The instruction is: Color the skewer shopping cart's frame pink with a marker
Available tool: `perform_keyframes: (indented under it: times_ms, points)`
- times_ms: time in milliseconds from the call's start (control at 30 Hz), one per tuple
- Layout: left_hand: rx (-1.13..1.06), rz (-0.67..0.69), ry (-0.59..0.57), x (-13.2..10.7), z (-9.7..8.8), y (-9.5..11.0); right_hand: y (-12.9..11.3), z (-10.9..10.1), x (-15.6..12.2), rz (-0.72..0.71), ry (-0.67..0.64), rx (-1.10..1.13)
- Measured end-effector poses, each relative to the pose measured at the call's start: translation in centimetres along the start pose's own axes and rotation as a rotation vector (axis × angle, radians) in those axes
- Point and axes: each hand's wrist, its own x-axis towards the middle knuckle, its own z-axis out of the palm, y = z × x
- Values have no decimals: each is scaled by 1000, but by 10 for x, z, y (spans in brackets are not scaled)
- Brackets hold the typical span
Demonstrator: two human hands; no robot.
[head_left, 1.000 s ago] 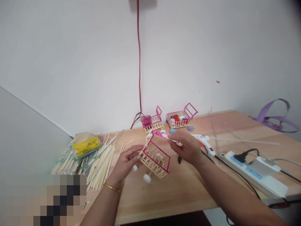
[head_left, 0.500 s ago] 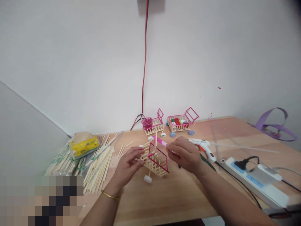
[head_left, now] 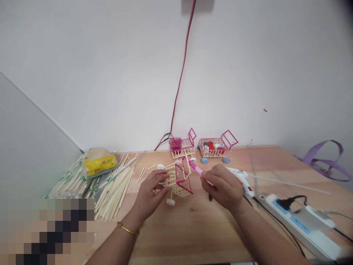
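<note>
My left hand (head_left: 151,193) grips a small stick-built cart (head_left: 172,178) by its left side, holding it tilted above the table. The cart has white round wheels and magenta paint on part of its rim and handle frame. Pinched in my right hand (head_left: 223,186) is a pink-handled paintbrush (head_left: 196,168). Its magenta tip is at the cart's handle frame, partly unpainted wood; I cannot tell whether it touches. Behind stands a second cart (head_left: 183,151) with a cup of magenta paint (head_left: 175,144) in it. Beside that, a third cart (head_left: 213,149) holds several coloured caps.
Loose wooden sticks (head_left: 117,191) and a yellow packet (head_left: 99,163) lie on the left. To the right are a white glue gun (head_left: 246,184), a power strip (head_left: 303,224) with cables, and a purple strap (head_left: 321,158). A wall rises behind the table (head_left: 193,232).
The held cart has turned slightly and its front sits a bit higher. My right hand and the paintbrush have shifted slightly right, the brush tip still by the handle frame. The whole view has shifted slightly.
</note>
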Motion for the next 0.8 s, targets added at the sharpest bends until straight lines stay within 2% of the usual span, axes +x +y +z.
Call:
perform_keyframes:
  times_ms: [133, 267, 367, 533, 800]
  points:
    - [2, -6, -8, -1, 0, -1, 0, -2, 2, 77, 16, 56]
    - [29, 42, 7, -1, -1, 0, 4, -6, -1, 393, 12, 131]
    - [55, 95, 12, -1, -2, 1, 9, -8, -4, 515, 38, 118]
    - [107, 141, 2, -1, -2, 0, 13, -10, -6, 538, 18, 145]
    - [163, 198, 3, 1, -2, -2, 15, -21, -3, 476, -80, 278]
